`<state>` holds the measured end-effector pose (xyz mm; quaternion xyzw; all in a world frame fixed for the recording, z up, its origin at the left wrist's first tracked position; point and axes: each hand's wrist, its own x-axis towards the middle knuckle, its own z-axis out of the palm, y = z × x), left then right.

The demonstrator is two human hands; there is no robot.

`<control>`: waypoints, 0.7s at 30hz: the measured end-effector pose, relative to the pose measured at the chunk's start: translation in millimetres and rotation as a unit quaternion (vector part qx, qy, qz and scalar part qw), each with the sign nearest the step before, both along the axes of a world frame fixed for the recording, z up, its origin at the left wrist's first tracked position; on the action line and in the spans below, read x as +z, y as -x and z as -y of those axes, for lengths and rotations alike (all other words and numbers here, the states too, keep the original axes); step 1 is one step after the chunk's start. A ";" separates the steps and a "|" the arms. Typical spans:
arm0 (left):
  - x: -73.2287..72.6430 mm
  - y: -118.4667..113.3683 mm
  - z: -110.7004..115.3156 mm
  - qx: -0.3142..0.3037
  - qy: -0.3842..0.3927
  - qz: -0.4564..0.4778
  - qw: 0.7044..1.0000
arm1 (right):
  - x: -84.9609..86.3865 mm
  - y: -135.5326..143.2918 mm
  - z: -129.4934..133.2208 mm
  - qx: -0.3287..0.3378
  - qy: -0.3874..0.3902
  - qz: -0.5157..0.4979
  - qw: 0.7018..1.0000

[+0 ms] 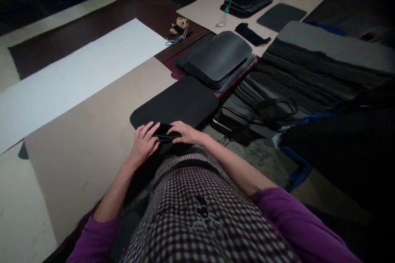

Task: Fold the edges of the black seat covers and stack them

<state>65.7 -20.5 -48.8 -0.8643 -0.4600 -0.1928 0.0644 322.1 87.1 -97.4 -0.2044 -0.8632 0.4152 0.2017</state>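
While a white sheet (pixel 77 72) and a tan board (pixel 92 131) stretch away to the far left of the hands, the left hand (pixel 144 143) lies palm down with its fingers curled loosely over the left end of a small black piece (pixel 165 132), pressing on it rather than closing around it. That piece sits between both hands, at the near edge of a flat black pad (pixel 179 104) lying just beyond the fingertips. The right hand (pixel 185 132) rests on the piece's right end, fingers bent and touching it; whether it pinches the piece cannot be told in the dim light. Beyond the right hand, a stack of dark pads (pixel 217 59) stands on a maroon surface, with a pair of scissors (pixel 175 39) up and to its left. To the right of the hands, layered dark sheets (pixel 308 78) spread out, black cords (pixel 274 109) coiled on them. Purple sleeves (pixel 293 222) and a checked garment (pixel 197 213) fill the near foreground.
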 end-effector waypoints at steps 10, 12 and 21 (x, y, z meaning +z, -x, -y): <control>-7.6 6.9 -10.8 0.017 -0.013 0.031 0.999 | -0.3 3.2 -7.1 -0.041 0.028 0.000 0.999; -3.6 6.5 -16.1 0.019 -0.015 0.032 0.999 | 1.1 3.0 -5.8 -0.037 0.030 0.006 0.999; 6.7 -3.2 -37.9 0.089 -0.085 0.114 0.986 | 4.3 7.6 1.3 -0.096 0.018 -0.055 0.994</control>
